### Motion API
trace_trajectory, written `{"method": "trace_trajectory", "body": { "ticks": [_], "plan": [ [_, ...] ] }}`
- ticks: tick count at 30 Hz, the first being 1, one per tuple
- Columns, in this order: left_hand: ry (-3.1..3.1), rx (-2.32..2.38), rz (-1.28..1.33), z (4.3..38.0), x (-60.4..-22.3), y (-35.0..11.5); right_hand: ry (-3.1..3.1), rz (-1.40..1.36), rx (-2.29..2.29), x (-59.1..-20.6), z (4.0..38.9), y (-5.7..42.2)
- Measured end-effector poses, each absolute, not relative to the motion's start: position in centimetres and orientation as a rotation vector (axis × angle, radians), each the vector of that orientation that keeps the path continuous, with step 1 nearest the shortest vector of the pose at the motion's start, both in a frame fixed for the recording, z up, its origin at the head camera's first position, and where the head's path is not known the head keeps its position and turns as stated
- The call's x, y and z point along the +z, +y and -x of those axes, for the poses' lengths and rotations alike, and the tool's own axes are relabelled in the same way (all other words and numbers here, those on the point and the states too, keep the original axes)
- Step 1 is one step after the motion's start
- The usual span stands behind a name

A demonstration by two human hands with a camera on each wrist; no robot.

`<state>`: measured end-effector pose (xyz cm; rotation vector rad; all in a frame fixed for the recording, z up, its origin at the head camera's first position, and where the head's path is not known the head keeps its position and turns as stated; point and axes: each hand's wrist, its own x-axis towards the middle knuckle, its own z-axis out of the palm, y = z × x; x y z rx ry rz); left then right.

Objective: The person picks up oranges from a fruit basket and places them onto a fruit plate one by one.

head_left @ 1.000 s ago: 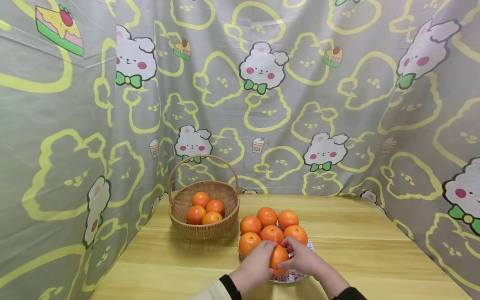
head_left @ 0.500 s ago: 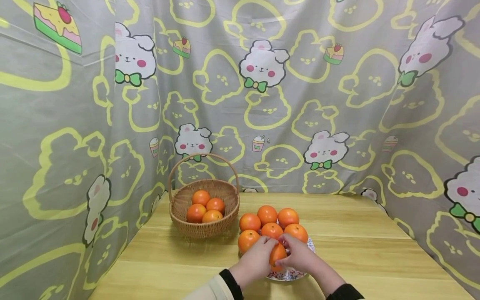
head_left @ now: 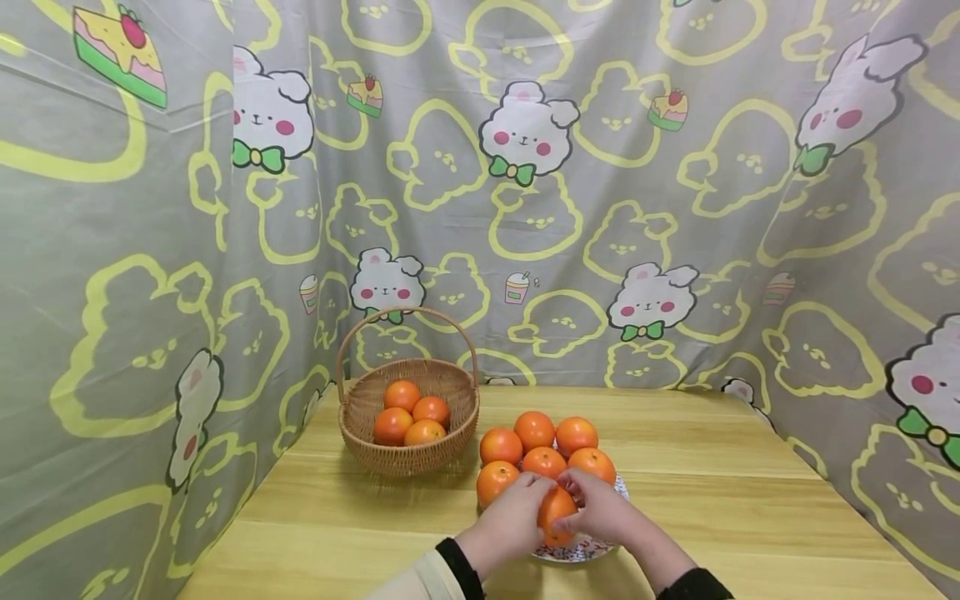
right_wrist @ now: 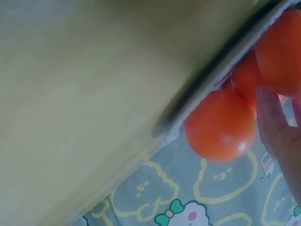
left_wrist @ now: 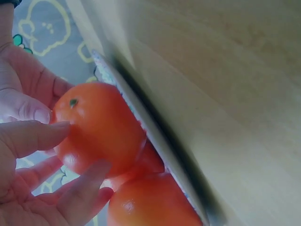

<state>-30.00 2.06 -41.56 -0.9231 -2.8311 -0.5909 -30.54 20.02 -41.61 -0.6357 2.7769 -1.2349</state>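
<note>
Both hands meet at the near side of a patterned plate (head_left: 581,550), holding one orange (head_left: 557,510) between them. My left hand (head_left: 512,515) curves round its left side, with thumb and fingertips against the peel in the left wrist view. From the right, my right hand (head_left: 602,510) has its thumb across the front of the fruit. A small green stem end shows on this orange (left_wrist: 101,127) in the left wrist view. Several more oranges (head_left: 534,432) sit on the plate just beyond the hands.
A wicker basket (head_left: 408,462) with a tall hoop handle stands left of the plate, with several oranges (head_left: 393,426) inside. Everything rests on a wooden table (head_left: 720,500). A grey curtain with cartoon rabbits (head_left: 525,217) encloses the back and sides.
Both hands stay on the same orange at the plate, shifting only slightly. The orange turns a little between them. Basket and other oranges keep their places.
</note>
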Motion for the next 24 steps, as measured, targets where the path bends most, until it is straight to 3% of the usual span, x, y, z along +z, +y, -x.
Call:
{"method": "trace_trajectory", "body": {
  "ticks": [24],
  "plan": [
    [-2.761,-0.823,0.742,32.7,-36.6,-0.8,2.874,0.487,-1.272,-36.7,32.6,18.0]
  ]
}}
